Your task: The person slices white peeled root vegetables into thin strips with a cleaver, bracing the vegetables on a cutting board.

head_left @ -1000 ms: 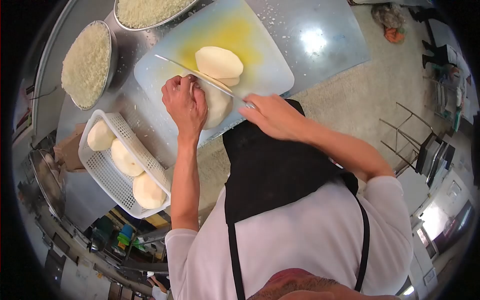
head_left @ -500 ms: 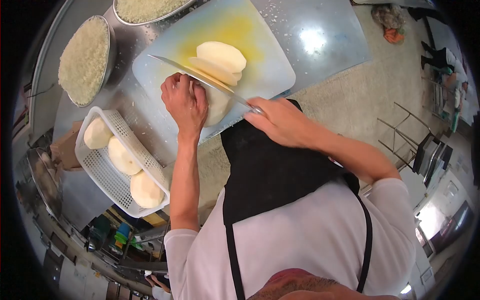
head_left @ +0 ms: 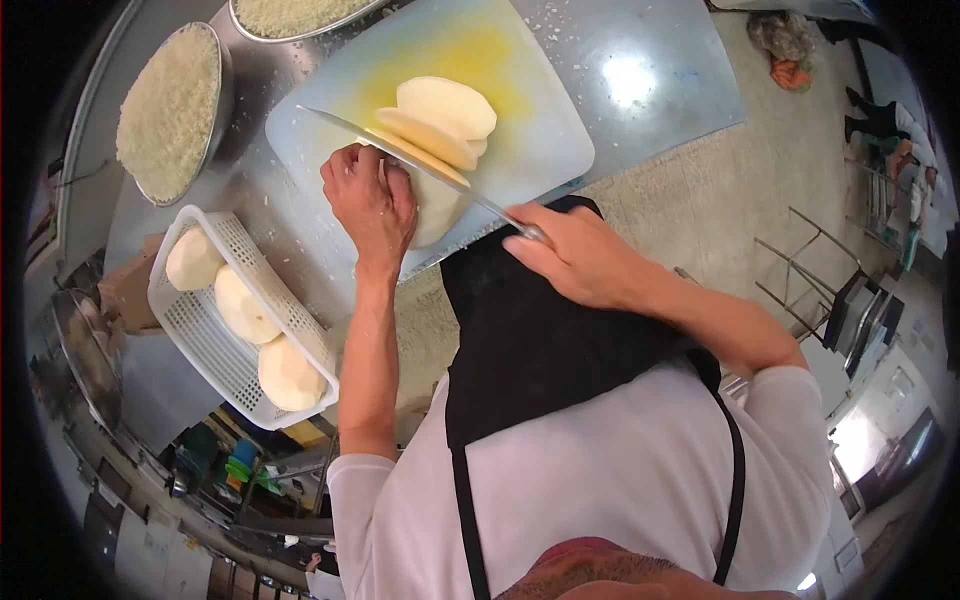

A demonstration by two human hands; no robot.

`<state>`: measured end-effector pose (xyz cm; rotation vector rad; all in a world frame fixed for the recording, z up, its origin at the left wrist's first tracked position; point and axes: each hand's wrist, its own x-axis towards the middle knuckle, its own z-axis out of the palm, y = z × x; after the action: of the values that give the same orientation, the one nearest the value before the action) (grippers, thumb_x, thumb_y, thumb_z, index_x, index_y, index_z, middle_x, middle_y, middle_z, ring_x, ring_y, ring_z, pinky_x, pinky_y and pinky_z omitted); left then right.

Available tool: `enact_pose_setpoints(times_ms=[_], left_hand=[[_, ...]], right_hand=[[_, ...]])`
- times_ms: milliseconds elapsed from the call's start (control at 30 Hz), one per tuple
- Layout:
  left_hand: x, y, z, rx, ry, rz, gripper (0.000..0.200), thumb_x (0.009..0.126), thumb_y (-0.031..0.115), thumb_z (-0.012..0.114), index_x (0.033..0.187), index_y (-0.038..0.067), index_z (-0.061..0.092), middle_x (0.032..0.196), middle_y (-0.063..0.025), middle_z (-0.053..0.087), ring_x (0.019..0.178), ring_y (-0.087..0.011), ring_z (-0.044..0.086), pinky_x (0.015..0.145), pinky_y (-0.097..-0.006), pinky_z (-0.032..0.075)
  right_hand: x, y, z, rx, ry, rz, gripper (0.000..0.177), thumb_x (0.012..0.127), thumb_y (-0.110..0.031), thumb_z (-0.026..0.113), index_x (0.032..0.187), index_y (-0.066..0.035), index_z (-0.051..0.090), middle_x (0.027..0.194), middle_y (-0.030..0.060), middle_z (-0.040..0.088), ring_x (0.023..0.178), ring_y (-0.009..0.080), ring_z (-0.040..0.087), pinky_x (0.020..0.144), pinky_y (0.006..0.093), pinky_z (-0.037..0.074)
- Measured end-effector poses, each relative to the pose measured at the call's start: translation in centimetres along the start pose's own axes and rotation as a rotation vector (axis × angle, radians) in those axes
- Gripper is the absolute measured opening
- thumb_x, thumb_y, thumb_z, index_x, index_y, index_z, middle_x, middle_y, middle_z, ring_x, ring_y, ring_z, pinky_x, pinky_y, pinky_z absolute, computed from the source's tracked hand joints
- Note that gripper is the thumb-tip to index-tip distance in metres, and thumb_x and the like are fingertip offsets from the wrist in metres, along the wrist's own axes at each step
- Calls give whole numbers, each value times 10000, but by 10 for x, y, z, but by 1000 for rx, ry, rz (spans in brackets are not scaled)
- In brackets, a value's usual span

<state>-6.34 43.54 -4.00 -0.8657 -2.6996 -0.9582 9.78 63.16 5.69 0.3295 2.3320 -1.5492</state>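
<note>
Steel knife (head_left: 400,152), right hand (head_left: 580,258) fingers wrapped round its handle (head_left: 533,233); left hand (head_left: 372,208) fingers curled over peeled vegetable (head_left: 438,212), on cutting board (head_left: 548,135) beside knife; likely firm, weighty, moist-slick; best held from above, fingertips tucked; slices (head_left: 448,105) beyond, probably brittle

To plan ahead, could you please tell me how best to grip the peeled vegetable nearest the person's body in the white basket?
Probably from above, cupping the peeled vegetable by its rounded upper part: that side is uncovered, while the basket and the neighbouring vegetable crowd its sides.
</note>
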Motion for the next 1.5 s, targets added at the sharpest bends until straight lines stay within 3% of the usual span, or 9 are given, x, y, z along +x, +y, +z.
enact_pose_setpoints(times_ms=[67,167,300,967,1033,1133,1267,1367,1500], left_hand=[[1,4,-1,4,0,13,185,825,43,646,1004,47,691,1011,-154,627,1007,-355,564,889,-457,443],[3,-1,1,-10,24,37,169,828,41,648,992,40,692,1014,-158,629,1003,-356,567,891,-455,448],[-1,-5,1,-56,29,40,184,837,37,648,1017,36,689,1013,-165,629,993,-353,571,896,-454,453],[-12,7,2,71,14,-30,315,777,73,583,1061,88,719,1072,-136,569,1093,-346,494,962,-492,384],[-10,10,-1,74,-15,-30,325,798,56,571,1103,17,678,1093,-227,599,1063,-396,508,971,-502,396],[-10,11,-2,58,-23,-34,321,796,49,573,1097,27,683,1090,-218,601,1081,-388,509,975,-498,394],[-13,9,-1,51,-8,-15,306,812,40,578,1097,46,688,1077,-203,601,1089,-375,513,972,-495,396],[-14,14,0,65,4,-4,283,837,36,582,1096,62,692,1061,-191,602,1082,-366,518,964,-490,399],[-13,6,5,70,38,-21,321,786,48,594,1087,95,695,1063,-146,586,1080,-358,498,951,-495,381]], right_hand=[[-16,-15,-16,30,-149,227,414,1035,-292,572,1246,62,608,907,273,690,849,483,661,775,489,526],[7,25,11,-54,30,-54,370,1013,-305,599,1123,44,647,904,307,684,875,497,662,776,537,520],[37,80,37,-131,-16,10,395,1000,-336,610,1117,40,646,935,295,694,924,485,666,822,548,524],[-39,-14,-18,61,-114,294,407,1038,-304,592,1299,8,601,745,210,626,659,371,610,658,414,481],[-34,-16,-19,63,-123,306,401,1041,-301,589,1294,10,602,734,208,617,648,363,599,652,408,475],[-19,-11,-15,48,-132,321,385,1042,-293,583,1274,13,613,783,226,650,717,405,642,689,442,502],[32,54,43,-60,97,-104,397,1040,-280,562,1293,22,607,850,248,660,809,430,649,732,471,499],[65,56,48,-123,4,10,385,1029,-306,582,1183,42,635,945,280,702,939,491,663,838,520,522],[47,29,26,-22,-4,59,407,1032,-330,576,1188,41,638,923,278,699,921,483,669,805,520,522]])
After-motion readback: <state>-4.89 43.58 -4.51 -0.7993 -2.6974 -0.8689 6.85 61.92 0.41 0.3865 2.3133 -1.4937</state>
